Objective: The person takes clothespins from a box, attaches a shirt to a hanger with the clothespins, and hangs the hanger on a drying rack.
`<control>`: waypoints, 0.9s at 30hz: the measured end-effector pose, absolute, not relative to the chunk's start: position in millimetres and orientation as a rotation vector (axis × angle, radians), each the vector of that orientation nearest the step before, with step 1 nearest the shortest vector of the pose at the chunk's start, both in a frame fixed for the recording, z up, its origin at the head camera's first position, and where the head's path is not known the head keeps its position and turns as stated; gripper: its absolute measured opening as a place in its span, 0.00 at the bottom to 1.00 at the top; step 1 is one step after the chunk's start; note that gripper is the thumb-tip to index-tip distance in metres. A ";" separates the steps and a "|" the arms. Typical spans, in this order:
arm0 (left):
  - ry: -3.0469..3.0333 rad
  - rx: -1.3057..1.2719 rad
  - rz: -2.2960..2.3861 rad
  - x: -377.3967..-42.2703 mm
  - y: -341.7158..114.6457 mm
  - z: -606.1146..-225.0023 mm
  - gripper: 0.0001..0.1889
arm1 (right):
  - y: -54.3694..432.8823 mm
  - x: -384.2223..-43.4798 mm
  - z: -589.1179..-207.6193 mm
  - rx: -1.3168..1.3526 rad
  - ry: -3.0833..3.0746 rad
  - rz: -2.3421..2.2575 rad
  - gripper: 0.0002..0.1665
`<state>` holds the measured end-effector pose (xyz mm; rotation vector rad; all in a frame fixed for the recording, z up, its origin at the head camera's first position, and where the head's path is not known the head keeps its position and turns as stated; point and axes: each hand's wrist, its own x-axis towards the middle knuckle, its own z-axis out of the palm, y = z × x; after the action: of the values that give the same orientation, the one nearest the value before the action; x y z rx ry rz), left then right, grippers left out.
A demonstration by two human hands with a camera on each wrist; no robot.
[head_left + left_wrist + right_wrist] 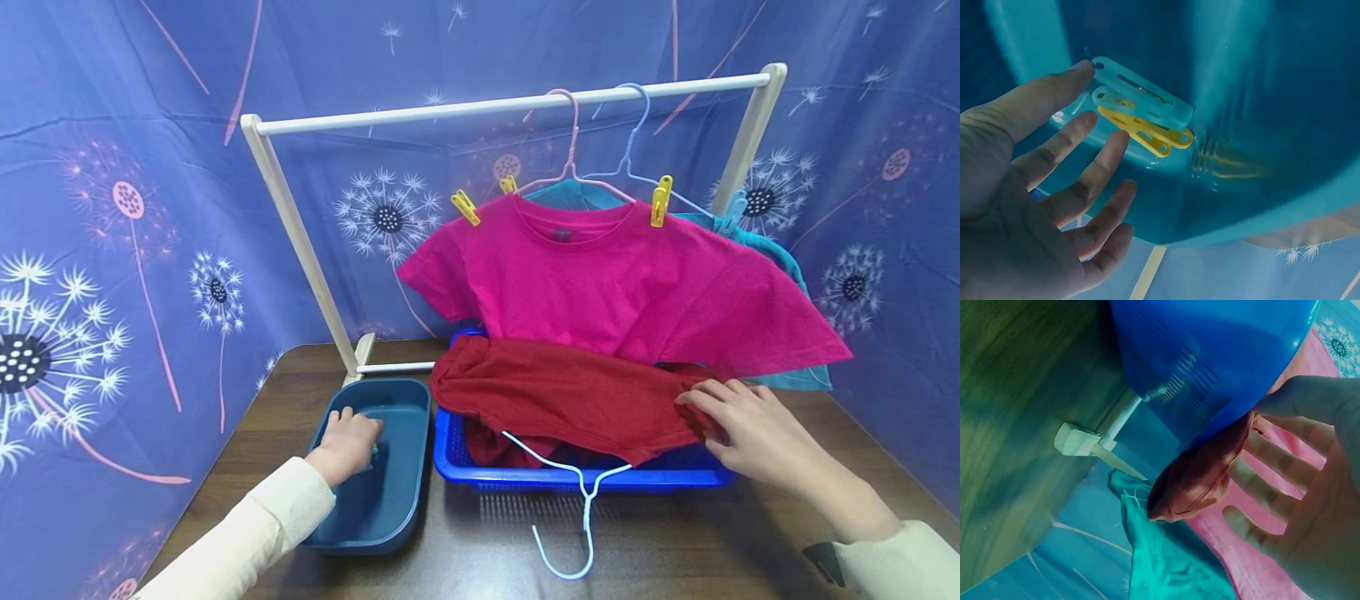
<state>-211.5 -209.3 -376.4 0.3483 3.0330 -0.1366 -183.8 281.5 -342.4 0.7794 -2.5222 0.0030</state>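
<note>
My left hand reaches down into the dark teal bin. In the left wrist view, its thumb tip meets the end of a light blue clothespin, and the loosely bent fingers lie beside a yellow clothespin. A red shirt lies folded across the blue basket. From under its near edge a white wire hanger sticks out, hook toward me. At the right end of the shirt, my right hand holds the cloth edge between thumb and index finger, the other fingers spread.
Behind the basket a rack with a white rod carries a magenta T-shirt on a pink hanger, fixed by yellow clothespins. A teal garment hangs behind it on a blue hanger. Everything stands on a brown wooden table.
</note>
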 end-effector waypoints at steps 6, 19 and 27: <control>3.038 0.351 -0.167 -213.9 -207.3 -381.3 0.11 | 282.9 -183.1 -341.8 0.778 -2.554 -0.010 0.32; 3.043 0.352 -0.303 -215.6 -201.6 -385.3 0.05 | 285.0 -186.2 -348.2 0.773 -2.489 -0.011 0.26; 2.998 0.334 -0.369 -219.1 -198.1 -389.4 0.10 | 284.8 -189.2 -351.5 0.748 -2.377 0.053 0.18</control>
<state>-219.1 -198.1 -389.4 0.3338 2.9982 -0.3695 -189.2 284.8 -351.5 0.7478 -2.3771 0.0527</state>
